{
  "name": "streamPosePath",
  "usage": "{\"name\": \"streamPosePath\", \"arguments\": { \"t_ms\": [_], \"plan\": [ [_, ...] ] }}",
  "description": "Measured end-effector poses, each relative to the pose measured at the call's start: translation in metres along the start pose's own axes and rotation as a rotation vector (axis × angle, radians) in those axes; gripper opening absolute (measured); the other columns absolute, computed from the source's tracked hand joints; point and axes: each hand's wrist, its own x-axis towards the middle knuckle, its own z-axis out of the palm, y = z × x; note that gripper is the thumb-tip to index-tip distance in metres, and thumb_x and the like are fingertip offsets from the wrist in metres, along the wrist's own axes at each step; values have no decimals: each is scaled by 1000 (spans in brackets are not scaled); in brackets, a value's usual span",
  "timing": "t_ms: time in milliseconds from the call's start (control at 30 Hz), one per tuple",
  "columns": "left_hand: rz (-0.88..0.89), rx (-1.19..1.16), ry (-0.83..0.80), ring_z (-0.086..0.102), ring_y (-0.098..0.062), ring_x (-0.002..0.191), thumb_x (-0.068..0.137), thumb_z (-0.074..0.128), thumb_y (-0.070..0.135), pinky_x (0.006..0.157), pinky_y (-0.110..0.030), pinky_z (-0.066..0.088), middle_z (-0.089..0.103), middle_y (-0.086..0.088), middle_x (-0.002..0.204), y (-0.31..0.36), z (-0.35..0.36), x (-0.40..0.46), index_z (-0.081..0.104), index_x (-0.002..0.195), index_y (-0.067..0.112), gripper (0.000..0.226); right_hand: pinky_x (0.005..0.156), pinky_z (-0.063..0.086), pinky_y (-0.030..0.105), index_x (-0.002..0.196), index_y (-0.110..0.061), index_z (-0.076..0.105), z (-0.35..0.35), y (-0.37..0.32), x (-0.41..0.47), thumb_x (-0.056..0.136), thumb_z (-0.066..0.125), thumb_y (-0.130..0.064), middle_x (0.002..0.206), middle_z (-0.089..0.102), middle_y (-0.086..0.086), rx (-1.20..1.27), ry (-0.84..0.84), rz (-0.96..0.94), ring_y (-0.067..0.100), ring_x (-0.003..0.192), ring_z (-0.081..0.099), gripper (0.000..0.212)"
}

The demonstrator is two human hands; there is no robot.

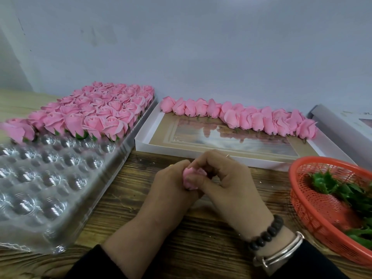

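Working a single pink rose head (192, 177) between both hands looks like the step in hand, seen from the head camera, the only view. The left hand (171, 188) curls round the bloom from the left and cups it. The right hand (229, 178) closes on it from the right, thumb laid across its lower side and fingers bent over the top. Both grips are narrow and full of the flower. It is held just above the wooden table (201, 238), in front of the white box lid (201, 156).

A thin pin or stem tip (227, 156) pokes out past the right knuckles; what it belongs to cannot be told. My judgement is that the bloom is being fitted or stripped at its base. The roses in the clear plastic tray (50, 178) on the left wear green collars, while the row of roses (251, 119) lying in the box lid shows only short stalks. The red basket (314, 210) on the right holds loose green calyx pieces (342, 190). Which way the work runs is not clear. The next move probably calls for one hand to let go while the other steadies the flower without crushing it.

The rose head is soft pink with layered, matte, slightly ruffled petals. It is mostly hidden by fingers, and its base is out of sight.
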Motion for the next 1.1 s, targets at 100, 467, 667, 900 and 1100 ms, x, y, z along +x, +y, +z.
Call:
{"name": "streamPosePath", "arguments": {
  "t_ms": [100, 467, 667, 900, 1100],
  "plan": [
    [13, -24, 10, 61, -7, 71, 74, 70, 7, 61, -17, 47, 67, 5, 74, 0, 2, -1, 63, 75, 26, 21, 72, 44, 12, 77, -23, 64, 1, -3, -2, 78, 71, -15, 80, 57, -16, -136, -21, -91, 1, 82, 54, 11],
    [56, -56, -7, 64, 3, 84, 74, 71, 4, 70, -10, 49, 69, 13, 87, -3, -2, 1, 66, 98, 32, 37, 81, 45, 14, 95, -31, 60, -3, 0, -1, 75, 70, -22, 102, 49, -18, -153, -96, -103, 3, 98, 53, 24],
    [51, -20, -1, 60, 5, 83, 70, 74, 10, 67, -5, 44, 66, 14, 90, -4, -1, 1, 56, 102, 37, 45, 75, 42, 10, 85, -28, 61, -6, 0, 1, 71, 75, -25, 90, 54, -15, -179, -94, -4, -3, 86, 51, 20],
    [-97, -272, -71, 60, 4, 72, 62, 78, 7, 62, -7, 45, 55, -1, 93, -2, -3, 1, 35, 125, 43, 84, 66, 52, 29, 77, -27, 62, -13, 5, 3, 69, 76, -17, 78, 62, -4, 6, 17, 68, 15, 76, 59, 19],
    [-90, -94, -107, 59, -16, 74, 71, 74, 11, 64, -26, 49, 65, -5, 79, 0, -3, 0, 58, 87, 10, 23, 67, 53, 28, 76, -25, 65, -12, 2, 3, 66, 80, -19, 76, 65, -2, 43, -61, 77, 14, 74, 61, 19]
  ]
}}
